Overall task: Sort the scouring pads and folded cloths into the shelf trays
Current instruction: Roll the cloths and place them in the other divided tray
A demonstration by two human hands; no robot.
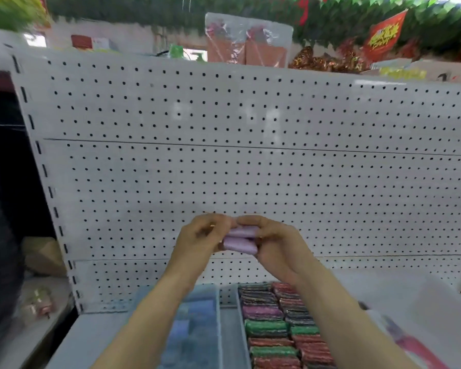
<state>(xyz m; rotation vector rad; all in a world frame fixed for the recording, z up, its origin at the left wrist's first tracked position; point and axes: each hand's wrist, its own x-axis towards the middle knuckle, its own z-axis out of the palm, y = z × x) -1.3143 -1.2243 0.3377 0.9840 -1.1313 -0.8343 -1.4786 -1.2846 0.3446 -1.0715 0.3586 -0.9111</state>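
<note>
A white pegboard (250, 169) backs the shelf. Below it, the left tray (218, 334) holds blue folded cloths (194, 326). The right tray (240, 331) holds rows of glittery scouring pads (266, 327). Above the trays, the left hand (200, 241) and right hand (274, 249) together pinch a folded lilac cloth (241, 239).

The lilac cloth (241, 239) looks smooth and soft; the scouring pads (273, 328) glitter; the pegboard (224, 169) is matt white.
</note>
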